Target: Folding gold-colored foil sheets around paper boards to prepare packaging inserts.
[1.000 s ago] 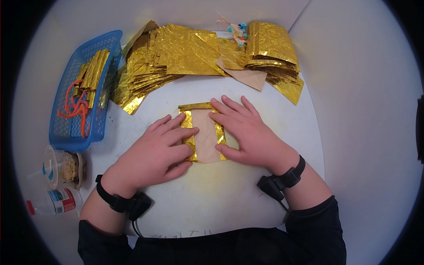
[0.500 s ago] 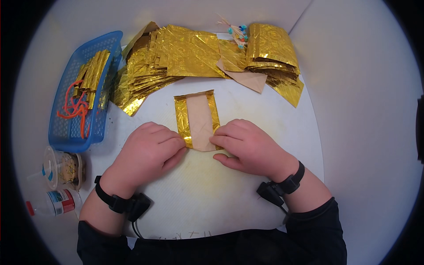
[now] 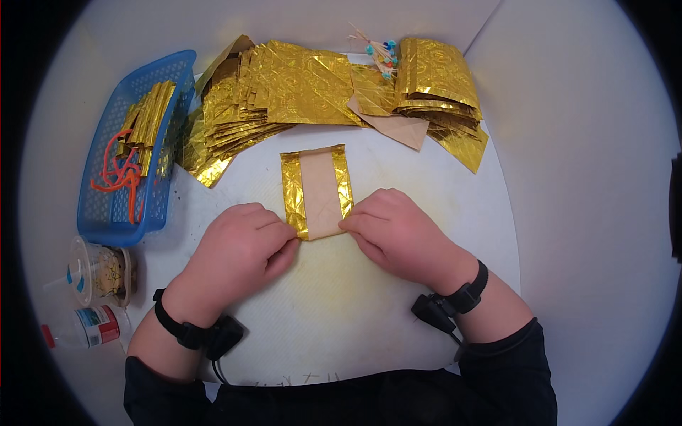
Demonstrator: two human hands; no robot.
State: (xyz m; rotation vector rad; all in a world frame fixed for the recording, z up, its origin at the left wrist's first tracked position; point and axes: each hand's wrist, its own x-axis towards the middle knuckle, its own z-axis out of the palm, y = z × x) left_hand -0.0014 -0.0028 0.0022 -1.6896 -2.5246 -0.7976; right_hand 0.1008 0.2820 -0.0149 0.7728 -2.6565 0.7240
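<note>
A sheet of gold foil paper (image 3: 321, 192) lies brown side up on the white table, its left and right sides folded in as gold strips. My left hand (image 3: 250, 241) pinches its near left corner between thumb and fingers. At the near right corner, my right hand (image 3: 382, 228) grips the edge the same way, thumb tucked under the fingers. The near edge between the two hands runs nearly straight. Both hands rest low against the tabletop.
Stacks of gold foil paper (image 3: 309, 85) and a thicker folded gold bundle (image 3: 437, 74) stand along the back. Beaded picks (image 3: 383, 57) lie between them. At left are a blue basket (image 3: 156, 213) with gold strips and orange cords, a lidded cup (image 3: 84, 273) and a bottle (image 3: 96, 326).
My right thumb has closed up against the fingers at the near right corner. The sheet's near edge has straightened and shifted slightly away from me. My left hand has barely moved.
</note>
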